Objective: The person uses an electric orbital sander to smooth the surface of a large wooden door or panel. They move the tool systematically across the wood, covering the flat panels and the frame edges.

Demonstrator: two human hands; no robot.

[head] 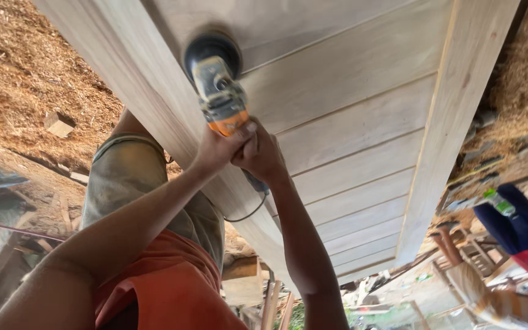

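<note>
The angle grinder [220,85], grey-bodied with an orange rear section, lay with its round black disc end pressed flat against the pale wooden panelled door [362,116], near the door's long framing board. The left hand [218,146] was clenched around the orange rear of the tool, and the right hand [259,156] closed its grip just beside it, the two hands touching. A dark cord [249,214] looped down below the right wrist, probably the grinder's own lead, though its start was hidden by the hands. The door's horizontal slats ran away between two long side boards. Sawdust and wood shavings [25,67] covered the ground beside it, with a small wooden block [60,124] lying in them. The person wore orange shorts [166,287].
</note>
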